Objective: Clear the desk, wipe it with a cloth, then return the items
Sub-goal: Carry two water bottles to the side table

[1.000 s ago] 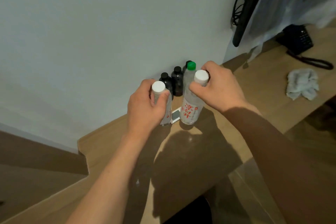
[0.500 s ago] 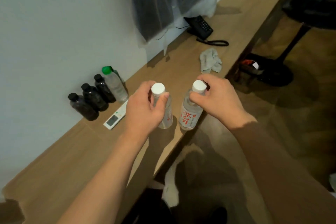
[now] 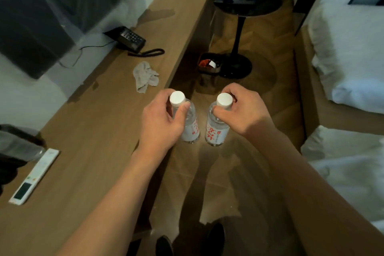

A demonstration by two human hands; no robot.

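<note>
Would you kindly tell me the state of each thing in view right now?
Left clear plastic water bottle: capped, upright, held off the desk by left hand.
Right clear plastic water bottle: capped, upright, gripped by right hand.
Grey crumpled cloth: lying on wooden desk.
Black desk telephone: handset on cradle.
White remote control: flat on desk.

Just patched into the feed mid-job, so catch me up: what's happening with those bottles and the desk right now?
A person is carrying two clear water bottles with white caps away from the desk, holding them above the floor. The left hand holds the left bottle near its neck, and the right hand holds the right bottle the same way. On the desk are a grey cloth, a black telephone and a white remote.
</note>
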